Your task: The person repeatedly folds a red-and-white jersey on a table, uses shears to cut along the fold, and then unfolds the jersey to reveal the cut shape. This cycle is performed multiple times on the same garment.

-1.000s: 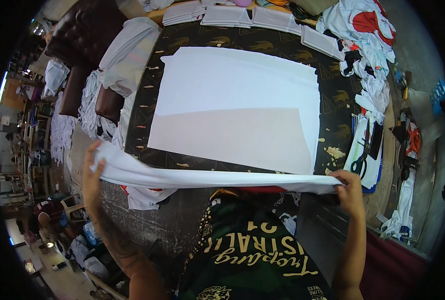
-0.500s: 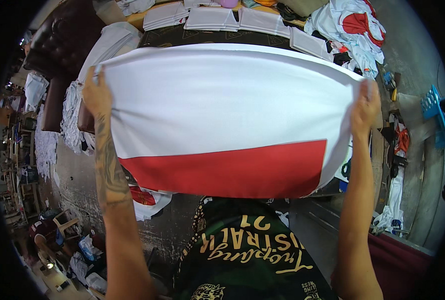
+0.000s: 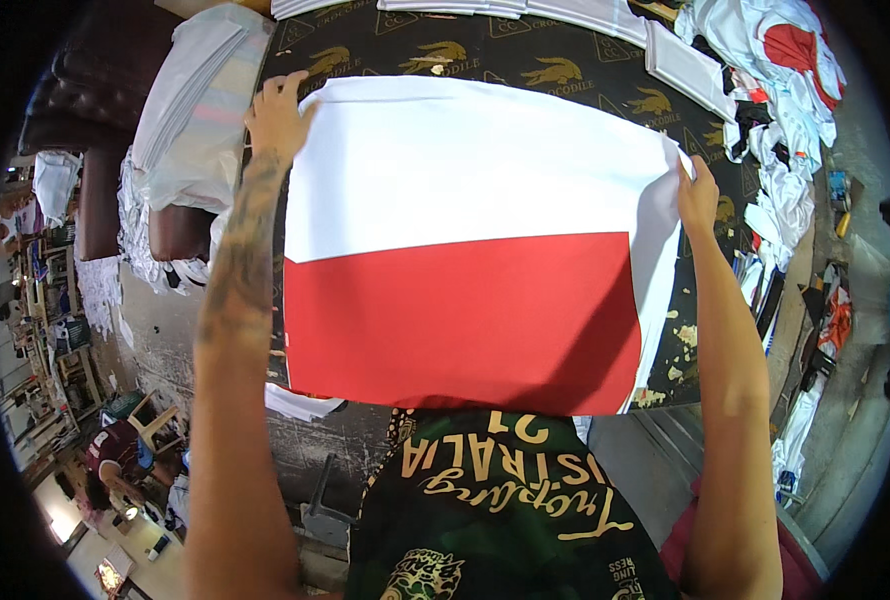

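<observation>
A white and red cloth (image 3: 455,290) lies spread on the dark table, its white part at the far side and its red part near my body. Its near edge hangs down in front of my printed dark shirt. My left hand (image 3: 279,120) is at the far left corner, fingers spread and apart, the thumb at the cloth's edge. At the far right corner my right hand (image 3: 699,195) pinches the cloth, lifting that edge a little into a fold. A shadow falls across the red part on the right.
Folded white cloths (image 3: 690,70) line the table's (image 3: 445,45) far side. To the left are a plastic-wrapped white stack (image 3: 190,100) and a dark brown padded seat (image 3: 85,90). A white and red cloth heap (image 3: 790,60) lies far right. Another person (image 3: 115,450) sits at lower left.
The cloth has come down from the air onto the table, and more of its red part shows. My left hand has moved rightward and its fingers have opened; my right hand has moved left and slightly nearer.
</observation>
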`<state>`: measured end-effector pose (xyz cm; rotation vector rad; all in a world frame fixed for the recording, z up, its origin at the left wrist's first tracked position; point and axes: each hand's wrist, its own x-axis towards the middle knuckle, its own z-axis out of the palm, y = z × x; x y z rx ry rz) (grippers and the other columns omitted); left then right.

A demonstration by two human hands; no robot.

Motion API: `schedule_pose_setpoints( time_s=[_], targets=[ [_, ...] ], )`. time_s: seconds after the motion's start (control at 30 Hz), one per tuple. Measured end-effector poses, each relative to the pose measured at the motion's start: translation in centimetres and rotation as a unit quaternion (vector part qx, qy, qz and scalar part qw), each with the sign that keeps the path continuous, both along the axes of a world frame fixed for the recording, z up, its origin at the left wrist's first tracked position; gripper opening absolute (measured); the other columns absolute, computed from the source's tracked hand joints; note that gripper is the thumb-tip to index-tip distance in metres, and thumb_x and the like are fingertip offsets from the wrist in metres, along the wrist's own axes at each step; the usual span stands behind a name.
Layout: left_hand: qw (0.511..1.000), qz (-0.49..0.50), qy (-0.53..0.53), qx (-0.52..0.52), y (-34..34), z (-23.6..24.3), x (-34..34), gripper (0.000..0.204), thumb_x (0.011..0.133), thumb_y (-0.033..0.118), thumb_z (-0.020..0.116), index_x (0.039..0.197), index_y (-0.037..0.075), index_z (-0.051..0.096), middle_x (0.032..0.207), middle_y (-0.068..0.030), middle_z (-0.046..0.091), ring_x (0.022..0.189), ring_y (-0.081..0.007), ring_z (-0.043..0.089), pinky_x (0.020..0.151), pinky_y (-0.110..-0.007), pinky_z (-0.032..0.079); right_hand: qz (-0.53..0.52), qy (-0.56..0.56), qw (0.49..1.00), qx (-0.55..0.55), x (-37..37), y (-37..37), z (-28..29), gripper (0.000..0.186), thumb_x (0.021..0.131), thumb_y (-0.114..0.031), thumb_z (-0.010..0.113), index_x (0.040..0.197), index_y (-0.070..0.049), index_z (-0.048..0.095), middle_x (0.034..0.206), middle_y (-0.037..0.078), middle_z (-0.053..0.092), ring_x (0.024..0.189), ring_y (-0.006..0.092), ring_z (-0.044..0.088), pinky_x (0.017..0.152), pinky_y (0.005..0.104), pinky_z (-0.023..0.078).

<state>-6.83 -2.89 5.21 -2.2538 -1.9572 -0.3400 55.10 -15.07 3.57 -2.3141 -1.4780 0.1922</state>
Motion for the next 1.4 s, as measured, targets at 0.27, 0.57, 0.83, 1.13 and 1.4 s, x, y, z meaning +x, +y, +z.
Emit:
schedule_pose_setpoints(
  time_s=[0.27, 0.57, 0.83, 1.13, 1.4],
  targets=[
    [0.416, -0.408, -0.625, -0.520, -27.4, 17.6, 14.2, 0.051, 0.096, 0.044, 0.078, 0.129, 0.005, 0.077, 0.130, -0.0132, 0.072, 0.126, -0.0348, 0.064, 0.105, -0.049, 0.051, 0.078, 0.032, 0.996, 0.008, -3.4, -11.4, 3.4, 0.045, 0.093, -0.012, 0.077, 0.136, -0.008, 0.064, 0.118, 0.010, 0.066, 0.101, 0.0240, 0.064, 0.088, 0.0388, 0.053],
    [0.643, -0.333, -0.664, -0.189, -38.0, 24.3, 15.3, 0.023, 0.097, 0.021, 0.070, 0.089, 0.001, 0.076, 0.078, -0.0097, 0.069, 0.069, -0.0272, 0.069, 0.064, -0.038, 0.059, 0.086, 0.093, 0.991, -0.035, -7.6, -28.7, 3.8, 0.046, 0.092, -0.017, 0.075, 0.136, -0.007, 0.062, 0.126, 0.016, 0.064, 0.107, 0.0306, 0.064, 0.092, 0.0421, 0.054],
    [0.554, -0.393, -0.648, -0.346, -44.7, 26.8, 16.3, 0.016, 0.094, 0.014, 0.076, 0.083, 0.003, 0.069, 0.085, -0.0163, 0.072, 0.082, -0.0313, 0.072, 0.070, -0.042, 0.061, 0.087, 0.069, 0.993, 0.040, -5.8, -39.5, 2.9, 0.043, 0.093, -0.014, 0.077, 0.134, -0.008, 0.065, 0.125, 0.012, 0.065, 0.105, 0.0248, 0.066, 0.087, 0.0374, 0.054],
    [0.348, -0.448, -0.689, -0.450, -51.4, 24.7, 19.2, 0.014, 0.089, 0.016, 0.075, 0.084, 0.004, 0.069, 0.083, -0.0147, 0.070, 0.080, -0.0339, 0.071, 0.069, -0.044, 0.056, 0.013, 0.116, 0.993, 0.019, -5.2, -45.5, 2.1, 0.042, 0.097, -0.020, 0.076, 0.136, -0.009, 0.065, 0.126, 0.009, 0.066, 0.108, 0.0236, 0.065, 0.090, 0.0381, 0.054],
    [0.126, -0.477, -0.734, -0.466, -47.9, 23.3, 22.4, 0.013, 0.086, 0.017, 0.075, 0.084, 0.005, 0.070, 0.082, -0.0132, 0.068, 0.079, -0.0362, 0.070, 0.068, -0.045, 0.053, 0.002, 0.118, 0.993, 0.024, -4.6, -42.7, 2.5, 0.030, 0.103, -0.016, 0.070, 0.131, -0.006, 0.067, 0.118, 0.008, 0.069, 0.101, 0.0178, 0.065, 0.083, 0.0329, 0.053]
  ],
)
